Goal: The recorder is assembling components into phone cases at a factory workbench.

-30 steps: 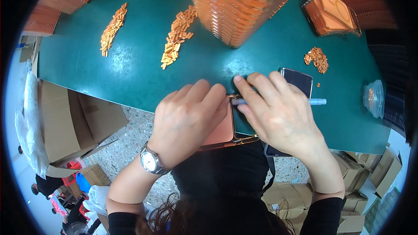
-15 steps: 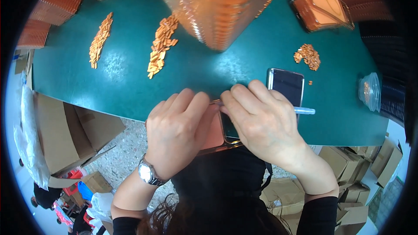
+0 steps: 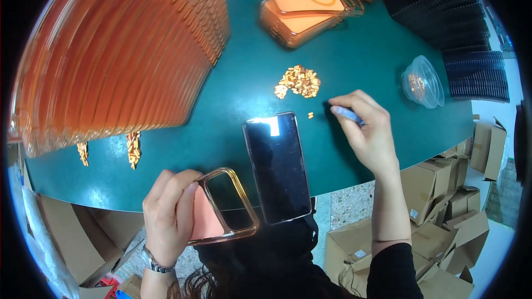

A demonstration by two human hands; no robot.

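My left hand (image 3: 167,210) grips a phone case (image 3: 207,217) with a pink-orange back, a shiny gold rim and a large camera opening. The case is held tilted at the table's near edge. In the fingers of my right hand (image 3: 370,127) is a light blue pen-like tool (image 3: 348,114), its end pointing left toward two tiny loose orange pieces (image 3: 310,115). Behind those lies a heap of small shiny orange-gold pieces (image 3: 301,81). Between my hands, a dark glossy phone-shaped slab (image 3: 281,169) rests at the table edge, beside the case.
A tall stack of clear orange cases (image 3: 116,50) fills the left. Several orange cases (image 3: 305,0) lie at the back. Two strips of orange pieces (image 3: 133,150) show below the tall stack. A clear plastic tub (image 3: 424,83) and black stacks (image 3: 438,14) stand right; cardboard boxes (image 3: 354,243) are below.
My hands, earlier together on the case, have parted. My right hand has gone right with the pen-like tool toward the loose pieces; my left keeps the case. The view has swung right.
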